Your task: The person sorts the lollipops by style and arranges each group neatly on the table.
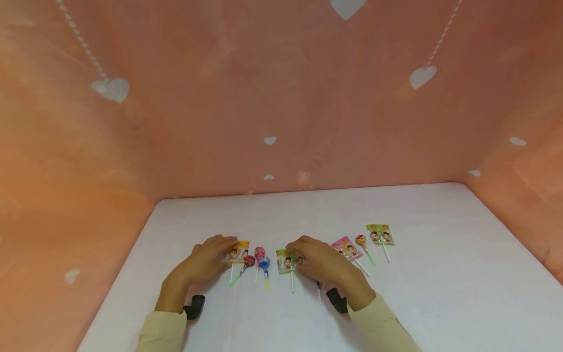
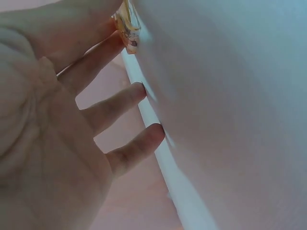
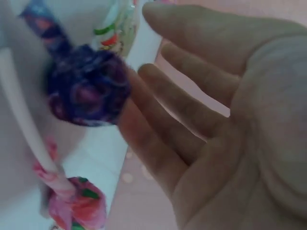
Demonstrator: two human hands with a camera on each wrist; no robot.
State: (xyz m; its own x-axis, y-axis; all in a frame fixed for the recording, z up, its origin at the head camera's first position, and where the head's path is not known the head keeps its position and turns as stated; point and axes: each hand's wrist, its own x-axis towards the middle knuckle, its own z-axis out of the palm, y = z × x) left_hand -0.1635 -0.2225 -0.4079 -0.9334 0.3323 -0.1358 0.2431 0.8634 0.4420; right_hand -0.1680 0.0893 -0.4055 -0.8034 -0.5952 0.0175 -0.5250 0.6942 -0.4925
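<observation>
My left hand [image 1: 204,261] is at a flat lollipop in an orange packet [image 1: 240,250], its thumb and forefinger pinching the packet's edge; the other fingers [image 2: 117,111] are spread with their tips at the table. Beside that packet lie a red ball lollipop [image 1: 249,261], a pink one [image 1: 260,253] and a blue one [image 1: 265,263]. My right hand [image 1: 323,261] reaches over the right part of a green packet lollipop [image 1: 284,261], its fingers loosely extended and holding nothing. Close by its fingers is a purple-wrapped ball lollipop [image 3: 88,88], with a pink-wrapped one [image 3: 79,206] below it.
Right of the right hand lie a pink packet lollipop [image 1: 347,248], a red and yellow ball lollipop [image 1: 361,239] and another green packet lollipop [image 1: 380,235]. Everything sits on a white table [image 1: 281,327]. An orange-pink cloth backdrop [image 1: 308,107] with white hearts encloses its back and sides.
</observation>
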